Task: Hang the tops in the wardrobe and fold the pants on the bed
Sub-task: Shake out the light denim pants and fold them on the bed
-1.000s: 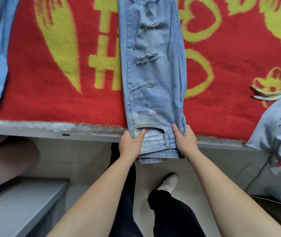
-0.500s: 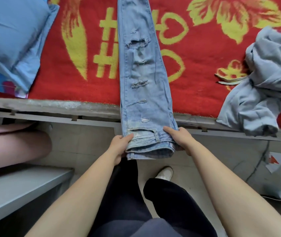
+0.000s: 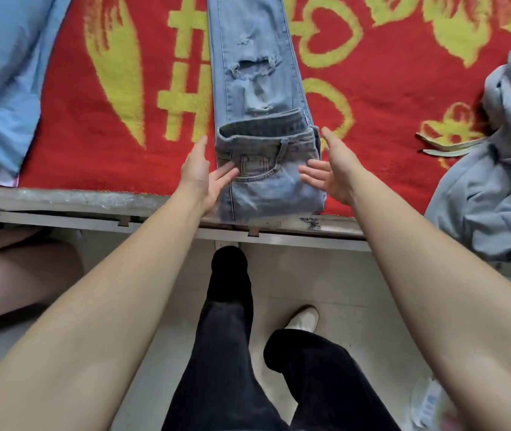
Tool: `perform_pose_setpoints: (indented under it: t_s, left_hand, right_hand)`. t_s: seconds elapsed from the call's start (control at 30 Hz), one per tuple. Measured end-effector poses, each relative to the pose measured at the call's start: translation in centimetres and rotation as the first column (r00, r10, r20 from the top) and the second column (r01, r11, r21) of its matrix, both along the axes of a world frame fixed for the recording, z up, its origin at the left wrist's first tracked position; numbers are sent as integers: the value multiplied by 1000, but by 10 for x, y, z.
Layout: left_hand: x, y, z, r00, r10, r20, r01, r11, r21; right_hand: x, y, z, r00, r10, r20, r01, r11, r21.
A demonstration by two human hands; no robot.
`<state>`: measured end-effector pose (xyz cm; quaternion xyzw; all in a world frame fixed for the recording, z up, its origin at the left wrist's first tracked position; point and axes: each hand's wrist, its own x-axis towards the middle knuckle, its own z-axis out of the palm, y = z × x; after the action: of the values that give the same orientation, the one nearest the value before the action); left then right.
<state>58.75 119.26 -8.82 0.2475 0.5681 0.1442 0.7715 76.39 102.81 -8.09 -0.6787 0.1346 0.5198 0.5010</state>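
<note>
Near: person's black trousers (image 3: 226,337), white shoe (image 3: 304,318) on floor. Bed edge (image 3: 77,200) w/ small butterfly sticker (image 3: 310,223).

Both forearms reach over edge. L hand (image 3: 199,172): fingers straight, together, tips touching left side of jeans fold by pocket. R hand (image 3: 332,172): palm facing left, fingers apart, relaxed, at fold's right side; contact unclear.

Jeans (image 3: 257,73): light-blue, ripped, mid-bed, waist end doubled over legs at near edge, legs running far.

Under: red blanket (image 3: 388,104), yellow hearts and glyph, partly covered, unreadable. Far left blue pillow (image 3: 2,73); right grey hoodie (image 3: 497,181), bunched, overhanging edge.

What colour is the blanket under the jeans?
The blanket is red with yellow patterns, seen in the head view.
</note>
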Motion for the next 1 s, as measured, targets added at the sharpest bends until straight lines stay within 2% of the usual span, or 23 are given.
perform_pose_setpoints:
  t_s: [0.07, 0.13, 0.17, 0.2, 0.27, 0.33, 0.47, 0.6, 0.67, 0.7, 0.73, 0.8, 0.83, 0.87, 0.9, 0.97, 1.0]
  left_hand:
    - [7, 18, -16, 950, -197, -242, 232, 965, 124]
    - [7, 23, -37, 748, -386, -540, 557, 807, 196]
    - [6, 22, -45, 656, -441, -613, 665, 721, 193]
    - [6, 19, -52, 592, -483, -645, 732, 656, 182]
    - [7, 12, -63, 501, -523, -690, 813, 557, 168]
    - [9, 5, -68, 421, -485, -767, 856, 491, 160]
    - [7, -15, -72, 340, -425, -838, 889, 437, 139]
    - [0, -35, -75, 357, -449, -819, 875, 468, 125]
    - [0, -37, -75, 382, -382, -842, 856, 488, 168]
    - [-2, -37, -74, 390, -313, -866, 856, 469, 216]
    - [-4, -38, -71, 387, -228, -893, 877, 391, 280]
    - [-10, -42, -66, 408, -94, -908, 912, 91, 401]
    - [-14, -45, -64, 444, -96, -891, 890, -72, 451]
    - [-17, -47, -65, 442, -160, -883, 858, -213, 468]
    - [-21, -49, -66, 374, -245, -895, 840, -319, 438]
    - [-27, -48, -71, 52, -326, -944, 849, -484, 214]
    - [-29, -46, -74, -97, -300, -949, 830, -551, 89]
  right_hand:
    - [10, 15, -18, 972, 177, 153, -154, 976, -153]
    - [16, 21, -38, 799, 491, 348, -328, 840, -432]
    - [16, 22, -46, 706, 593, 387, -352, 768, -535]
    - [15, 22, -52, 660, 641, 392, -359, 727, -585]
    - [10, 22, -60, 648, 651, 394, -357, 717, -598]
    - [2, 21, -66, 630, 655, 417, -346, 717, -605]
    - [-12, 5, -68, 600, 632, 491, -333, 755, -564]
    - [-19, -17, -71, 637, 624, 453, -353, 758, -548]
    - [-21, -16, -73, 664, 580, 472, -305, 787, -537]
    - [-22, -15, -73, 631, 573, 523, -277, 796, -539]
    - [-24, -15, -71, 526, 600, 603, -262, 789, -556]
    - [-29, -17, -66, 174, 682, 710, -285, 725, -627]
    - [-32, -21, -65, 14, 689, 724, -327, 687, -648]
    - [-35, -27, -65, -97, 703, 704, -404, 619, -674]
    - [-39, -33, -66, -167, 740, 652, -484, 514, -708]
    - [-43, -44, -72, -271, 838, 473, -559, 263, -787]
    - [-43, -47, -75, -312, 861, 402, -551, 181, -815]
